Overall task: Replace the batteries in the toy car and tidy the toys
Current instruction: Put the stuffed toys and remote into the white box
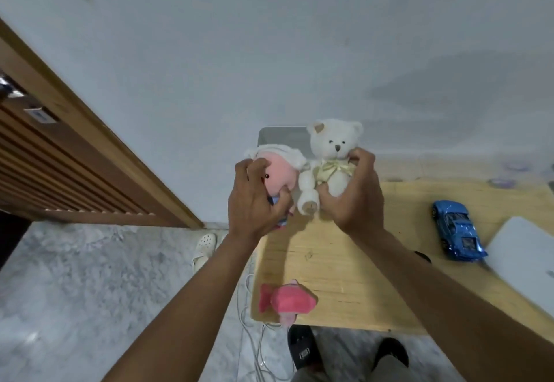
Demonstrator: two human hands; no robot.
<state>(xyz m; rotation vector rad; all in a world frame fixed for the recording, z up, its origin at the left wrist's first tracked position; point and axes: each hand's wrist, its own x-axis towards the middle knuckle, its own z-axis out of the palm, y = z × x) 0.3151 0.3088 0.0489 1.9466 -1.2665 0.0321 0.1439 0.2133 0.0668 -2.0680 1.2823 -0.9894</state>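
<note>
Two plush gripped: left hand (251, 198) fingers (257, 168) curled round pink doll (281, 171) (body hidden), right hand (356, 198) likewise round white bear (332, 147).

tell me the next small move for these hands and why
Probably ease both grips off: the left hand holds the pink doll and the right hand the white teddy bear, already upright side by side at the far corner of the table. The pink plush fish by the near edge lies apart.

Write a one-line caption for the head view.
Left hand grips a pink doll, right hand a white teddy bear, at the far corner of the wooden table; blue toy car lies aside.
</note>
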